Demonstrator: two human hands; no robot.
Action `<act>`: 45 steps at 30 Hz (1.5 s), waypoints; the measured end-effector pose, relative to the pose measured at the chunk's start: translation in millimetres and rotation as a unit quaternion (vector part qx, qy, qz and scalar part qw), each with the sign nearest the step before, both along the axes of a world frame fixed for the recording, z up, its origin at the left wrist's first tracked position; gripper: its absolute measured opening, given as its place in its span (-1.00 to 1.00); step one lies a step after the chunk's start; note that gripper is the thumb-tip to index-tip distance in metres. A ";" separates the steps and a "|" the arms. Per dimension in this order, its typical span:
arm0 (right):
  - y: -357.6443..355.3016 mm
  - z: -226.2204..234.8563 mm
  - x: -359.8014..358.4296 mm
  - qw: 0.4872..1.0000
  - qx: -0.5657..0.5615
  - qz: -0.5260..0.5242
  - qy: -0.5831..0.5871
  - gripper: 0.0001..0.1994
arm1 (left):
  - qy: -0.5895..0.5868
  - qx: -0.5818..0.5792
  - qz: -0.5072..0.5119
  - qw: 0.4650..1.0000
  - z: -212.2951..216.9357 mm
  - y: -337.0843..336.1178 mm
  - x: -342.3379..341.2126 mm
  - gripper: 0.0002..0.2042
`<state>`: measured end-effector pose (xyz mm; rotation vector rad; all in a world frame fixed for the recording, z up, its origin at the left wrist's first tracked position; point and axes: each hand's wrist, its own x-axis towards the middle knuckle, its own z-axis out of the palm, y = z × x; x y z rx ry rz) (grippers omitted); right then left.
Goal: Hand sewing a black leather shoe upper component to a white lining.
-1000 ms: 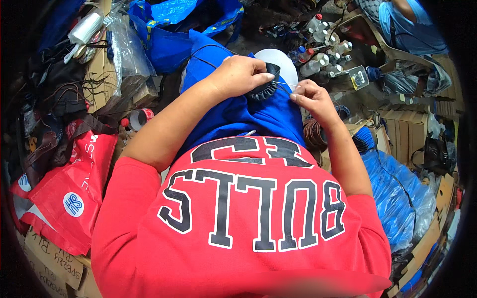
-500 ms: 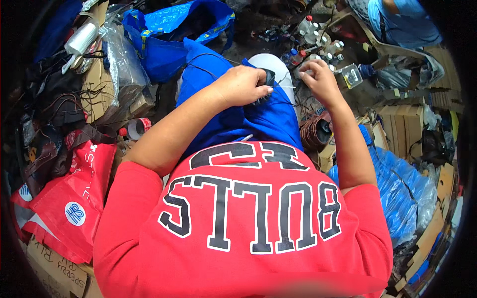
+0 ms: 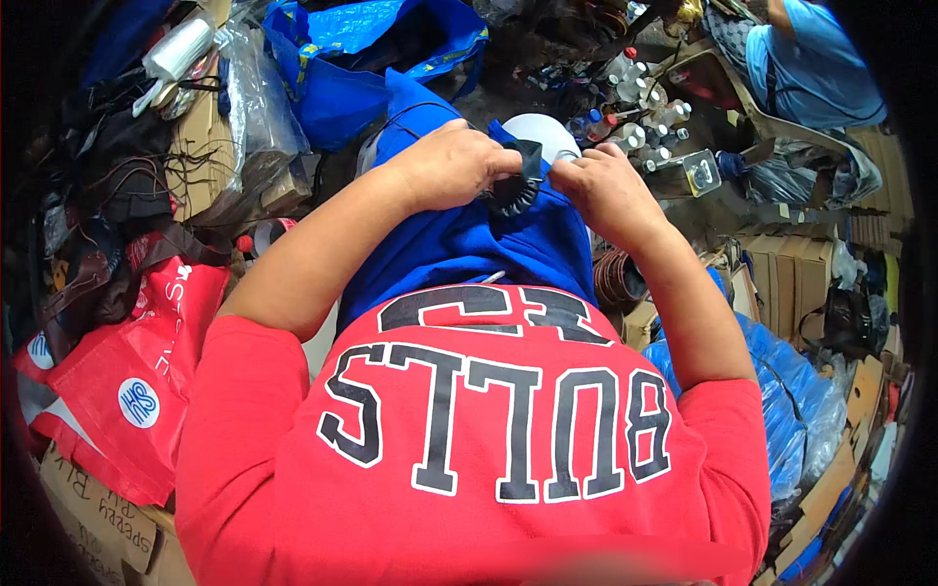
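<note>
My left hand [image 3: 457, 164] grips a small black piece with a fringed, frilly edge [image 3: 516, 184] against the blue cloth [image 3: 469, 249] over my lap. My right hand [image 3: 604, 190] is closed beside it, its fingertips pinching at the upper edge of the same black piece. Both hands meet just in front of a white round object [image 3: 540, 132]. What, if anything, the right fingers hold besides the piece is too small to tell.
A blue bag [image 3: 342, 68] lies ahead, several small bottles [image 3: 635, 127] at upper right, and a red bag [image 3: 127, 381] at left. Cardboard [image 3: 791, 283] and blue plastic [image 3: 782, 391] crowd the right. Another person in a light blue shirt [image 3: 816, 59] sits at the top right.
My right hand reached out to the bottles at the right and has come back to the black piece. The left hand kept its hold and shifted slightly.
</note>
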<state>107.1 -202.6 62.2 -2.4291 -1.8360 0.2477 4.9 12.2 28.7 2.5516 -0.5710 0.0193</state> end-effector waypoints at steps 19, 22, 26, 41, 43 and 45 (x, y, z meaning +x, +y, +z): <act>22.4 42.3 16.4 0.903 0.264 -0.160 0.300 -0.71 | 0.014 -0.075 0.084 0.994 -12.0 -8.1 -7.3 -0.91; 36.3 -2.8 0.7 0.979 0.108 -0.146 0.092 -0.70 | 0.023 -0.096 0.087 0.991 -13.8 -13.1 -4.9 -0.92; 33.3 -20.9 6.8 0.955 0.027 -0.184 0.230 -0.66 | 0.006 -0.073 0.085 0.994 -13.0 -14.9 -10.6 -0.94; -1.7 60.3 10.0 0.686 0.309 -0.050 0.657 -0.67 | 0.055 -0.630 0.016 0.775 55.2 4.1 -41.4 -0.78; -25.1 85.8 13.9 0.706 0.165 -0.072 0.685 -0.69 | 0.155 -0.698 -0.053 0.697 54.2 -10.6 -45.5 -0.76; -34.2 94.0 7.8 0.821 0.017 -0.110 0.559 -0.72 | 0.247 -0.552 0.026 0.796 48.1 -1.2 -56.0 -0.74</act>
